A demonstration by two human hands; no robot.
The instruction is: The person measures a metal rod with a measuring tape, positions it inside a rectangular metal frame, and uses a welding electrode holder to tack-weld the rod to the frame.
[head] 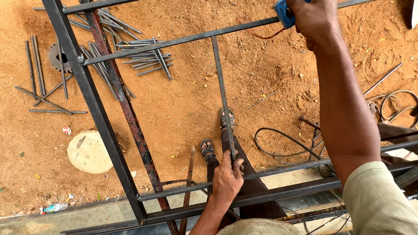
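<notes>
At the far left of the frame loose steel rods (40,77) lie scattered on the reddish sandy ground (272,73), and a toothed cutting disc (57,57) sits among them at the upper left; a second heap of short rods (144,59) lies just right of it. Lower left, a pale round stone slab (87,152) rests on the sand, with a crushed plastic bottle (54,208) near the grey kerb at the bottom edge. A dark steel frame (95,112) of square tube runs diagonally from the top left down to the bottom, then right along the lower edge. In the middle, a thin vertical bar (222,91) spans from the frame's upper cross rail (178,40) down to the lower rails; the left hand (227,177) is closed around the bar's lower end, thumb and fingers wrapped on it, above two sandalled feet (216,135) on the sand. Right of centre, black cable (284,145) loops across the ground. At the upper right, the right hand (313,16) is clamped on a blue tool (285,10) pressed against the upper cross rail, the forearm stretching down to a beige sleeve (383,204) at the lower right. The hands are well apart
</notes>
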